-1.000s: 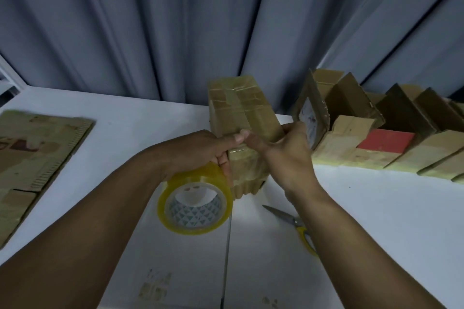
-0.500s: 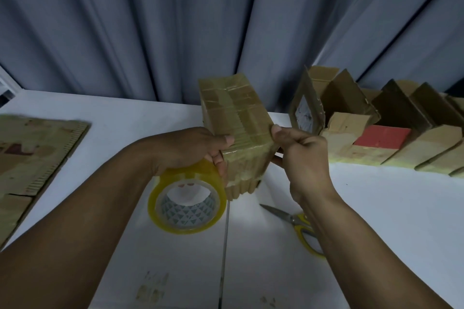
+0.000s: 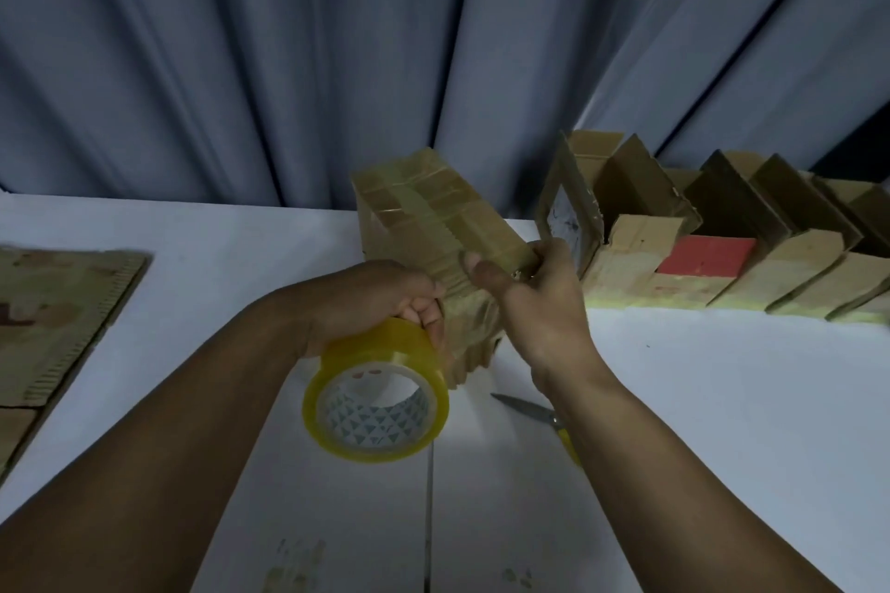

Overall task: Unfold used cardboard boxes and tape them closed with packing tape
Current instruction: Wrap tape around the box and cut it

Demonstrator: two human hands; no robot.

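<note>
A small brown cardboard box [image 3: 433, 217], covered in strips of clear tape, is held tilted above the white table [image 3: 722, 400] at centre. My left hand [image 3: 380, 299] curls over a yellow roll of packing tape [image 3: 375, 404] and holds it against the box's near left side. My right hand [image 3: 525, 299] grips the box's near right corner, thumb on top.
Scissors [image 3: 534, 414] with yellow handles lie on the table, partly under my right forearm. A row of open cardboard boxes [image 3: 674, 250] lines the back right. Flattened cardboard [image 3: 53, 318] lies at the left edge. A grey curtain [image 3: 337, 53] hangs behind.
My right hand has slid from the middle of the box's top face to its near right corner. The box, tape roll and left hand kept their relative places.
</note>
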